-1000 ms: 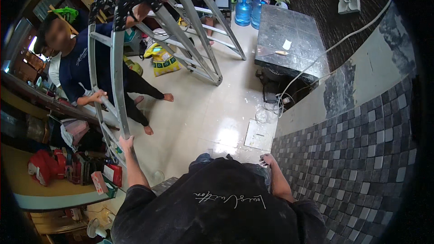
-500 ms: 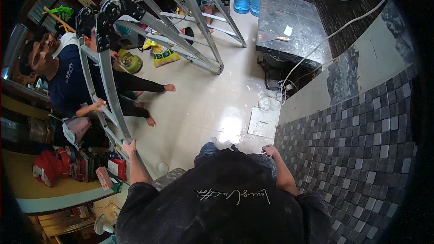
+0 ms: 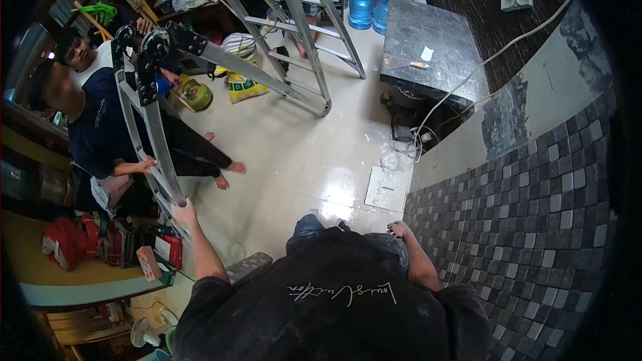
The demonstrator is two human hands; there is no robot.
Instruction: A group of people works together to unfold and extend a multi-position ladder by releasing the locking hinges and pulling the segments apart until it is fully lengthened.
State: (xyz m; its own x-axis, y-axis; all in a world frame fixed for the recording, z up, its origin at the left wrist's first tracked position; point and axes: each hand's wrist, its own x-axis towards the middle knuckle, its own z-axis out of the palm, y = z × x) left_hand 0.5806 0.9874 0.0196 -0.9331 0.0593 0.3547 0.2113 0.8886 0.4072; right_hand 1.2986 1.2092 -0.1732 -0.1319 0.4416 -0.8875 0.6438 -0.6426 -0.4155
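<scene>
My left hand (image 3: 183, 212) is closed around the side rail of a folding aluminium ladder (image 3: 165, 154), low on its near section. Black hinge joints (image 3: 150, 53) link that section to the parts spreading toward the back. A co-worker in a dark shirt (image 3: 100, 120) stands on the far left, one hand (image 3: 146, 164) on the same section just above mine. Behind, another person in a white top (image 3: 99, 60) has a raised hand by the hinges. My right hand (image 3: 399, 229) hangs beside my right thigh, fingers loosely bent and apart, with no object visible in it.
Grey mosaic tiles (image 3: 508, 227) cover the wall on my right. A dark tiled table (image 3: 435, 40) stands ahead, with a trowel (image 3: 418, 65) on it and a loose cable (image 3: 428, 117) alongside. Blue water bottles (image 3: 361, 7), a green gas cylinder (image 3: 195, 95) and a yellow sack (image 3: 246, 87) stand farther off.
My left hand and the ladder's near section have shifted slightly left. The co-worker's feet have moved. The person behind has come more into view, with a hand raised to the hinges.
</scene>
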